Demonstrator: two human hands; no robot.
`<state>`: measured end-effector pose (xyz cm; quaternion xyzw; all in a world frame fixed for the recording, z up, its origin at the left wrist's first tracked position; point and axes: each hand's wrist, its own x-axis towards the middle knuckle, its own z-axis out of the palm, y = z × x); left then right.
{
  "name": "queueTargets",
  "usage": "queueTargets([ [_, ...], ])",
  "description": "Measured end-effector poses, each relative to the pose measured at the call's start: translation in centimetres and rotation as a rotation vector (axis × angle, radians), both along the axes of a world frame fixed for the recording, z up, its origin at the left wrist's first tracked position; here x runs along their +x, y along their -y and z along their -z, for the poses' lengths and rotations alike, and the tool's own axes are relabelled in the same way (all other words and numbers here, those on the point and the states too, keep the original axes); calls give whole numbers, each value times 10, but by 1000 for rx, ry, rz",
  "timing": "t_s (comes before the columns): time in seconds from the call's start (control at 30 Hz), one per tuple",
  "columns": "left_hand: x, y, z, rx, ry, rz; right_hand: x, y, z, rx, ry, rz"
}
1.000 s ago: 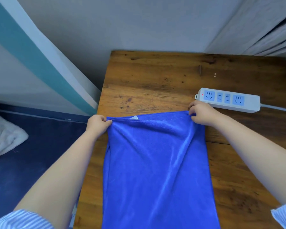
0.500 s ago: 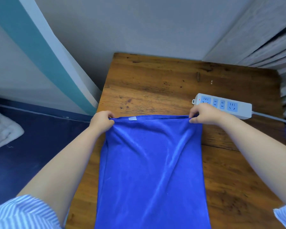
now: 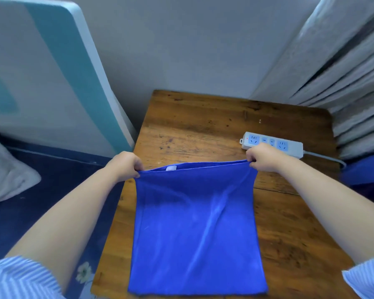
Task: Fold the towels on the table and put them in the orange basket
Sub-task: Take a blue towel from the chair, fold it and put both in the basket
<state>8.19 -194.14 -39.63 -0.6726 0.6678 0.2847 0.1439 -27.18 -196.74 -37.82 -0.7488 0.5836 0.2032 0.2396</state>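
Compared with half a second ago, the near end of the bright blue microfibre towel now shows as a straight hem close to the near edge of the worn brown wooden bench, where earlier the cloth ran out of the bottom of the view; the far edge held between the hands looks lifted a little and pulled taut, with its small white label facing up near the left corner. The left hand grips the far left corner, its fingers curled round the cloth, and the right hand pinches the far right corner in the same way. The towel hangs and lies between the two hands, spread toward the person. Just behind the right hand, the white power strip with blue sockets rests on the bench, as before
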Motion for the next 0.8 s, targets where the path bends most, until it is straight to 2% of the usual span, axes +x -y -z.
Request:
queueTargets([
  [0.17, 8, -26, -24, -89, -32, -18, -3, -30, -27, -28, -26, -23],
  [0.37, 5, -68, -60, -325, -51, 18, -5, -83, -65, -163, -20, 47],
  [0.43, 4, -76, -71, -427, -60, -28, -5, -96, -76, -259, -8, 68],
  [0.5, 2, -82, -84, -536, -104, -136, -2, -108, -87, -430, 30, 122],
  [0.57, -5, -86, -101, -653, -154, -232, 5, -116, -101, -726, 117, 239],
  [0.67, -12, -85, -132, -887, -300, -376, 16, -123, -129, -1102, 347, 443],
  [0.73, -14, -89, -152, -1036, -445, -452, 22, -131, -147, -1242, 438, 491],
  [0.8, -14, -90, -166, -1010, -458, -431, 22, -136, -159, -1247, 398, 480],
])
